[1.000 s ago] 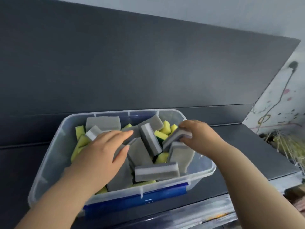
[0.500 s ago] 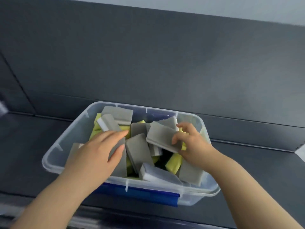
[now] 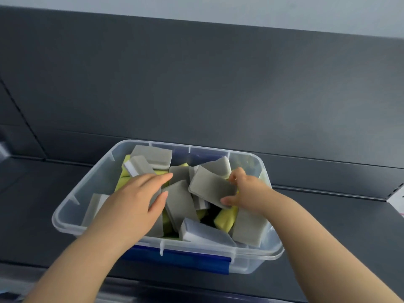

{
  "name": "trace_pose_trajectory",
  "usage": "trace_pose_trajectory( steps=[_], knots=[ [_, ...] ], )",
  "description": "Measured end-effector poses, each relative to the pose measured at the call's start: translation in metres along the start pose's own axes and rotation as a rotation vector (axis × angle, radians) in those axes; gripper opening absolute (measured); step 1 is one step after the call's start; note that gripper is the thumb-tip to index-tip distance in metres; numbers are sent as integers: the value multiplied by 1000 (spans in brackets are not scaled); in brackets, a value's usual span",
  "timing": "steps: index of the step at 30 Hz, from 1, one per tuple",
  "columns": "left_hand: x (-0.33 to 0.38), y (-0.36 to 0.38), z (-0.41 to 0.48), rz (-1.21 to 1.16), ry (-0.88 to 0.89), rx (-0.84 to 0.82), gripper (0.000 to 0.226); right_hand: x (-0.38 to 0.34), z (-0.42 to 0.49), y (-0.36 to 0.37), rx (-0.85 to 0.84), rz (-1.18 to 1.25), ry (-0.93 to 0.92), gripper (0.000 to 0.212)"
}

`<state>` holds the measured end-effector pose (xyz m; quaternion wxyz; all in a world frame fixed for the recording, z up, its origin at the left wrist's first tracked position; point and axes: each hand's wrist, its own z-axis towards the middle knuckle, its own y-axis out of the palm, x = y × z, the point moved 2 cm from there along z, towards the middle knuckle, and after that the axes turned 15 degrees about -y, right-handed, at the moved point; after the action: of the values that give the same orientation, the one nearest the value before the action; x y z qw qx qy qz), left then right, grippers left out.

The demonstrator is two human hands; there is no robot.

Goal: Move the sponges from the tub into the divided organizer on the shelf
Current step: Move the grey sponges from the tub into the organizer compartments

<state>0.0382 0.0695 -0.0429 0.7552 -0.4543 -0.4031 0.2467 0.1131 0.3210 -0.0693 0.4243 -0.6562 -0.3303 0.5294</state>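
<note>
A clear plastic tub (image 3: 72,215) with a blue base stands on a dark grey shelf. It holds several grey-and-white and yellow sponges in a loose pile. My right hand (image 3: 247,191) pinches one grey sponge (image 3: 209,186) by its right end, thumb below and fingers above, and the sponge is tilted up above the pile. My left hand (image 3: 133,202) lies flat with straight fingers on the sponges at the tub's left middle. The divided organizer is not in view.
The dark shelf surface (image 3: 328,226) runs left and right of the tub, with a dark back panel (image 3: 196,84) behind it. A shelf edge with slots shows at the far right (image 3: 395,191).
The view swung left, so the tub sits more central. My right hand lifted the grey sponge out of the pile and turned its broad face up. My left hand stayed on the sponges.
</note>
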Motion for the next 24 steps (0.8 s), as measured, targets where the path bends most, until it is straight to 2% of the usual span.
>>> trace_pose_trajectory(
  steps=[3, 6, 8, 12, 14, 17, 20, 24],
  knots=[
    [-1, 2, 4, 29, 3, -5, 43, -5, 6, 1, -25, -35, 7, 67],
    [-4, 3, 8, 29, 4, -15, 43, -7, 7, -4, 15, 41, -10, 63],
    [-8, 4, 11, 24, 4, -25, 44, -8, 6, -10, 115, 199, -33, 55],
    [-9, 6, 17, 48, 20, -35, 44, -13, 3, -26, 434, 743, -117, 49],
    [-7, 7, 19, 38, 32, -48, 44, -13, 0, -30, 509, 878, -136, 45],
    [-5, 11, 26, 39, 55, -93, 43, -13, -6, -31, 524, 881, -143, 35],
    [-4, 13, 39, 72, 65, -161, 39, -13, -14, -31, 567, 736, -157, 29],
    [4, 18, 62, 162, 98, -246, 38, -17, -29, -35, 592, 549, -211, 35]
  ],
)
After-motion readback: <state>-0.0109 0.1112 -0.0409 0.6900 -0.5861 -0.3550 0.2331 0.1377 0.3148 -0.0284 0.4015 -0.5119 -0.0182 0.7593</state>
